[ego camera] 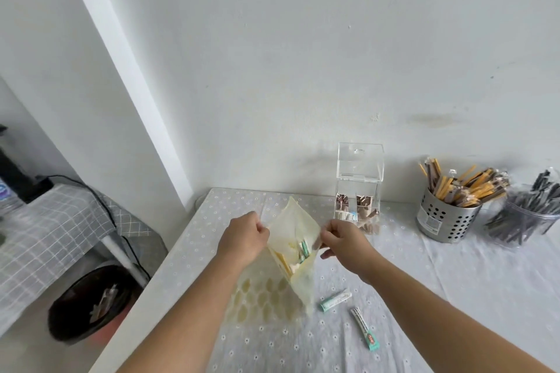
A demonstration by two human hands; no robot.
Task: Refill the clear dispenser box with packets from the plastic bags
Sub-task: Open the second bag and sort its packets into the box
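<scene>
A pale yellow plastic bag (295, 254) stands on the table in front of me, its mouth pulled apart. My left hand (242, 238) pinches the bag's left rim and my right hand (345, 241) pinches its right rim. Green-and-white stick packets (304, 248) show inside the bag. Two more green packets lie loose on the cloth, one (335, 303) near the bag and one (365, 328) closer to me. The clear dispenser box (359, 188) stands at the back against the wall with its lid raised and a few brown packets at the bottom.
A perforated metal cup (441, 216) full of yellow and brown sticks and a clear tub (528, 218) of dark sticks stand at the back right. The table's left edge (157, 275) drops to a black bin (91, 306) on the floor.
</scene>
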